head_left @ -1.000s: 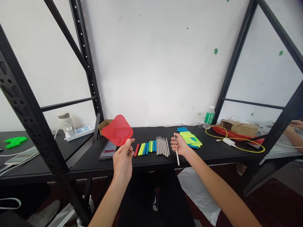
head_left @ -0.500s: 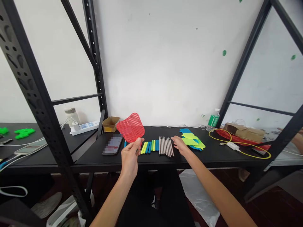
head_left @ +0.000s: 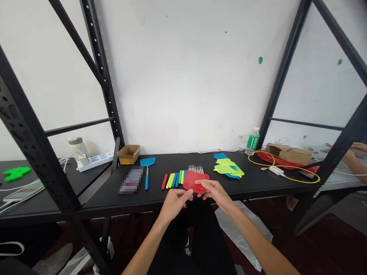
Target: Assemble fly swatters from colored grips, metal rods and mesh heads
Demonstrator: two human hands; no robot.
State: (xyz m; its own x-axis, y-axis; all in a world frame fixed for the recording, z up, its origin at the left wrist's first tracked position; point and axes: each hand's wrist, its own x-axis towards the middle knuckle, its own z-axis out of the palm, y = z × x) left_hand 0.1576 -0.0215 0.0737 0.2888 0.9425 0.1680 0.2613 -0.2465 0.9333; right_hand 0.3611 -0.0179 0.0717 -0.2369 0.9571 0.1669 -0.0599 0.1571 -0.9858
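- Red swatter head [head_left: 192, 179] is held in both hands over the near part of the black table [head_left: 107, 191], in front of the metal rods and hiding their lower ends.
- Left hand [head_left: 173, 202] is closed on it, thumb and fingers pinching its lower edge.
- Right hand [head_left: 218, 194] grips it from the other side, 1 finger laid across the mesh; how the fingers below it sit cannot be told.
- Metal rods [head_left: 196, 168] lie side by side, with only their far ends showing.
- Just left of them is a row of handles: 1 red handle [head_left: 164, 181], then 2 yellow, then blue and green ones, the last partly covered.
- Farther left lies 1 blue swatter [head_left: 147, 162], its head and handle joined by a thin shaft.
- Beside that is a phone [head_left: 131, 180], its screen blurred, with a small cardboard box [head_left: 129, 154] behind.
- On the right, blue and yellow swatter heads [head_left: 228, 167] overlap in a pile.
- Beyond the pile stands a bottle [head_left: 252, 141] with a green label.
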